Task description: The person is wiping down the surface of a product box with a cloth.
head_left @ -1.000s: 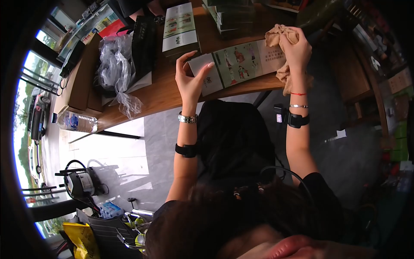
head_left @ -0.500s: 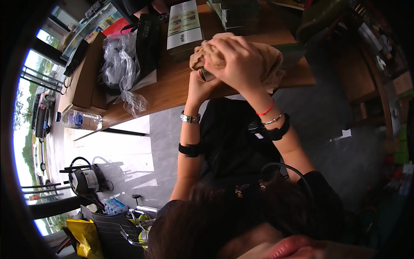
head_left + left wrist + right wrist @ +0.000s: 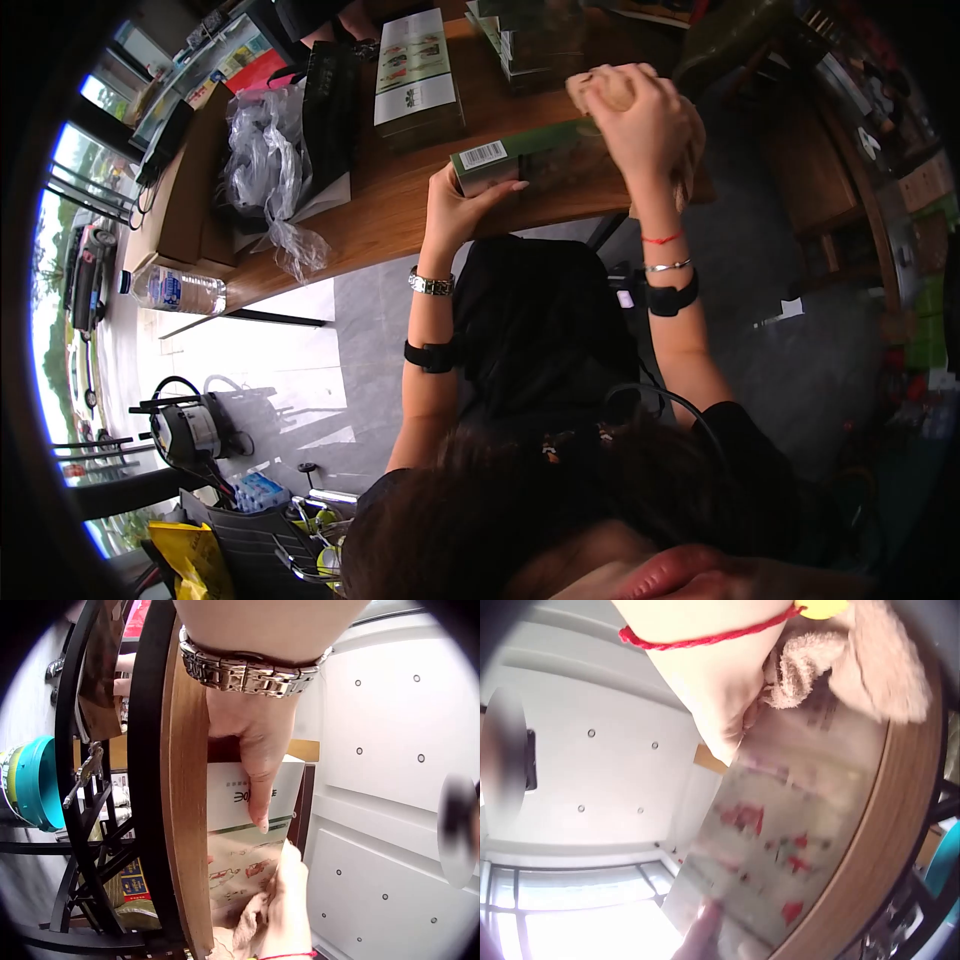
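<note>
My left hand [image 3: 455,205] grips the near-left end of a long, flat gift box [image 3: 545,142], its thumb lying along the printed face [image 3: 240,855]. A narrow green side with a white barcode label [image 3: 483,153] faces up in the head view. At the box's other end, my right hand [image 3: 645,125] holds a bunched tan cloth [image 3: 693,150] against it. The right wrist view shows the cloth [image 3: 877,667] hanging beside the box's picture face [image 3: 795,802], which carries small red figures and is blurred.
Another box of similar print [image 3: 415,70] lies on the wooden table [image 3: 390,205], with stacked green boxes [image 3: 530,45] behind. Crumpled clear plastic [image 3: 265,150] and a black case [image 3: 330,110] lie left. A water bottle [image 3: 180,289] stands out at the table's left corner.
The right hand swept the cloth left over the box's left end, then back right. The box has turned from its printed face to its green barcode side facing up.
</note>
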`<state>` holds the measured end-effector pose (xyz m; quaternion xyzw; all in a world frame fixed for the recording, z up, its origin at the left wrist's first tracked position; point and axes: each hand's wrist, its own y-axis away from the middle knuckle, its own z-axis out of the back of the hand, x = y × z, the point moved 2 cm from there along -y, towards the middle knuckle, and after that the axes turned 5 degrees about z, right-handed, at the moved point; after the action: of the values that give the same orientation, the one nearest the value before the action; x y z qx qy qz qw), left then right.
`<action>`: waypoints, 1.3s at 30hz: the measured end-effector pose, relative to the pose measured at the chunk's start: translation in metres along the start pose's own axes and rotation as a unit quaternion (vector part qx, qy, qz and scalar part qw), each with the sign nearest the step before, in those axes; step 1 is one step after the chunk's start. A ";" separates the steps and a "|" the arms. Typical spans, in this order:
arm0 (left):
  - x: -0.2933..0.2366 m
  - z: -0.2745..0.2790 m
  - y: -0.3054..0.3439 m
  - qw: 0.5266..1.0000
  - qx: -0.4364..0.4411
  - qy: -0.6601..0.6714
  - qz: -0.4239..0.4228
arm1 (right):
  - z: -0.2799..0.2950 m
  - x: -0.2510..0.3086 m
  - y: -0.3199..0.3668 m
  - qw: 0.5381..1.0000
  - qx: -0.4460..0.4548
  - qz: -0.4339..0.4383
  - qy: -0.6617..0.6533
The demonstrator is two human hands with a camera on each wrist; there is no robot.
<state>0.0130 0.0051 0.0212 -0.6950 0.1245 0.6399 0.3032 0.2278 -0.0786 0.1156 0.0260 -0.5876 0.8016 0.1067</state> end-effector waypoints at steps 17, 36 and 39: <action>-0.006 0.001 0.003 0.998 -0.007 -0.036 -0.058 | 0.014 0.007 -0.005 0.994 0.081 -0.044 -0.056; -0.015 -0.010 -0.007 0.933 -0.017 -0.310 -0.183 | -0.014 0.081 0.066 0.958 0.162 0.041 -0.231; -0.021 -0.013 -0.004 0.928 -0.004 -0.335 -0.162 | -0.024 0.041 0.058 0.960 0.204 0.007 -0.191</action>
<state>0.0223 -0.0040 0.0420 -0.4522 -0.1011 0.7784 0.4234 0.1786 -0.0666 0.0608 0.1957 -0.4209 0.8855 -0.0212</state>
